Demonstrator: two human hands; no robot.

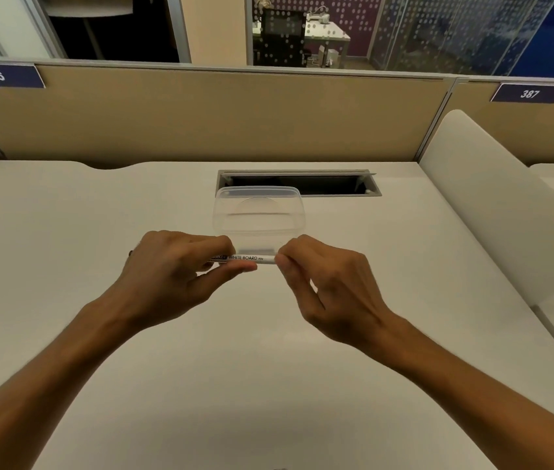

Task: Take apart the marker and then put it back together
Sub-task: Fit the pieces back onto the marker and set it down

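Observation:
A white marker (246, 258) printed "WHITE BOARD PEN" is held level above the desk, between both hands. My left hand (173, 269) wraps its left part, thumb underneath and fingers over the top; a dark tip of the marker peeks out past the knuckles at far left. My right hand (323, 276) pinches the marker's right end with thumb and fingertips, hiding that end. Whether a cap or end plug sits under the fingers cannot be seen.
A clear plastic container (258, 212) stands just behind the hands. Behind it is an open cable slot (299, 183) in the white desk (268, 368). A tan partition (201, 117) closes the back, and a white divider (492, 198) rises at the right.

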